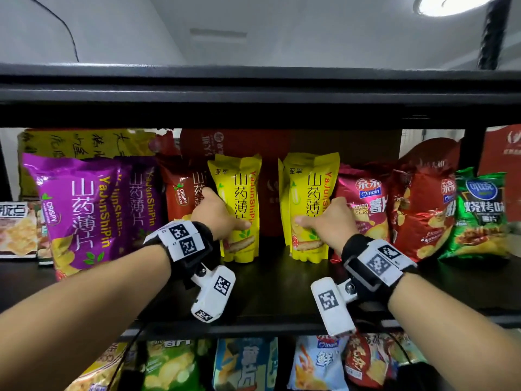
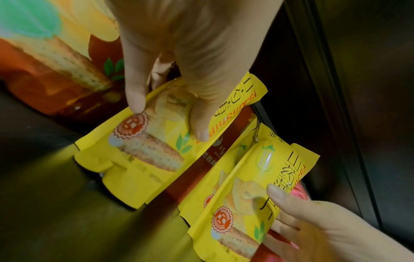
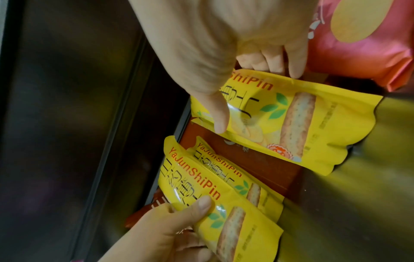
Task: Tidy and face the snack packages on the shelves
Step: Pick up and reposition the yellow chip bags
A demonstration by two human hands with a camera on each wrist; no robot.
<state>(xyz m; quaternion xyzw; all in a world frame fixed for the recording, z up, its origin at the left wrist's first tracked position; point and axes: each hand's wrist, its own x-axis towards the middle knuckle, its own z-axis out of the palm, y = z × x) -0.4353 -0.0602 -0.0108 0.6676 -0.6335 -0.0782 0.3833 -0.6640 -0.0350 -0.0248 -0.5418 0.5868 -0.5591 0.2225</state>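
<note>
Two yellow yam-crisp bags stand upright mid-shelf with a gap between them. My left hand (image 1: 225,218) grips the left yellow bag (image 1: 238,198) by its left edge, thumb across the front and fingers behind; in the left wrist view the hand (image 2: 168,122) pinches this bag (image 2: 143,156). My right hand (image 1: 324,218) grips the right yellow bag (image 1: 307,193) at its right edge, thumb on the front. In the right wrist view the hand (image 3: 255,99) holds that bag (image 3: 298,124), and a second yellow bag (image 3: 248,187) sits behind the left one.
Purple bags (image 1: 84,207) and an orange-red bag (image 1: 180,193) stand to the left. Red potato-chip bags (image 1: 363,210) and a green bag (image 1: 479,215) stand to the right. The black shelf (image 1: 270,292) has bare room in front. A shelf board (image 1: 253,94) hangs overhead; more bags (image 1: 245,362) fill the shelf below.
</note>
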